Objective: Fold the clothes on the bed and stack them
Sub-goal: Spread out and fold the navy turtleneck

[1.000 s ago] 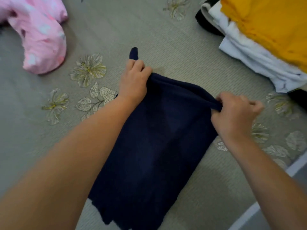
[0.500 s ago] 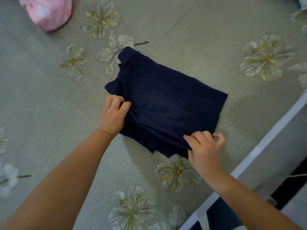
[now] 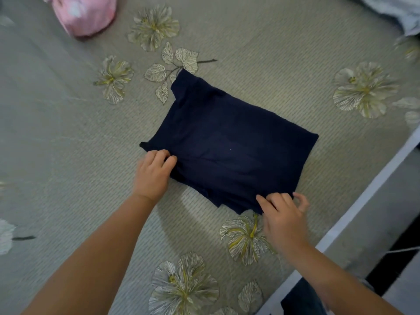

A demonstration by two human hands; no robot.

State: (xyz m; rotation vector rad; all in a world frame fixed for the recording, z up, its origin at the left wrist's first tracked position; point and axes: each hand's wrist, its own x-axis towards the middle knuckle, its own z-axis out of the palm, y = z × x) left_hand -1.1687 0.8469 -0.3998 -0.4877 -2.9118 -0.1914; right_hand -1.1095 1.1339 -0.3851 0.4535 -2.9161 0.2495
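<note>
A navy blue garment (image 3: 229,142) lies folded in a rough rectangle on the grey flowered bed cover (image 3: 261,42). My left hand (image 3: 151,173) pinches its near left corner, thumb on top of the cloth. My right hand (image 3: 283,214) pinches the near right corner with thumb and forefinger, the other fingers loosely spread. A pink garment (image 3: 86,12) lies crumpled at the top left. A bit of pale cloth (image 3: 400,10) from another pile shows at the top right corner.
The bed's white edge (image 3: 354,212) runs diagonally down the right side, with floor beyond it. Bare cover surrounds the navy garment on all sides.
A second ago both hands held the navy garment's far edge up; they brought it toward me, folding it in half. Since half a second ago the hands have barely moved.
</note>
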